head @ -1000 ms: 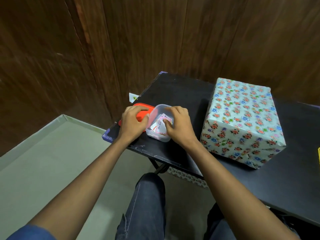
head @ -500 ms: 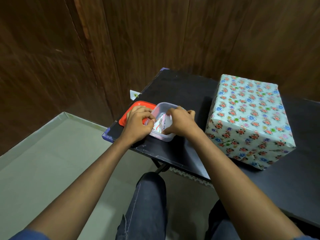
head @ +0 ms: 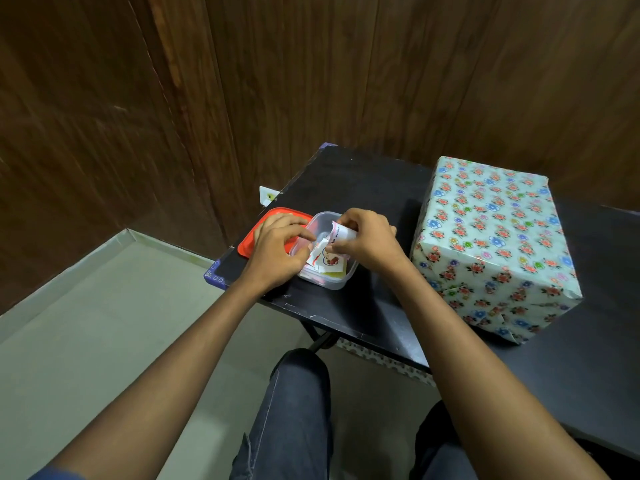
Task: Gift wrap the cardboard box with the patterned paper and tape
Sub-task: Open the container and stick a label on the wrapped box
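Compared with the frame one second earlier, my right hand (head: 367, 242) has risen from inside the clear plastic container (head: 337, 278) and now pinches a small white printed card (head: 341, 233) between thumb and curled fingers, held just above the container's rim; my left hand (head: 277, 251) has left the red lid (head: 258, 233) and reaches into the container, its fingertips closed on another printed slip (head: 317, 254) (the exact contact is partly hidden by the knuckles, so I judge this a pinch rather than see it outright). More slips lie loose in the container, which sits at the near left corner of the black table (head: 363, 188) with the lid just beside it on the left.

The cardboard box (head: 491, 244) stands on the same table to the right of the container, apart from both hands. It is already covered on every visible face by the patterned paper, floral on pale green, with folded flaps lying flat on the near end. No tape is visible.

I judge the wrapping itself essentially complete; the step in hand appears to be choosing a tag or sticker. The next move calls for separating one slip cleanly and carrying it across to a flat face of the box.
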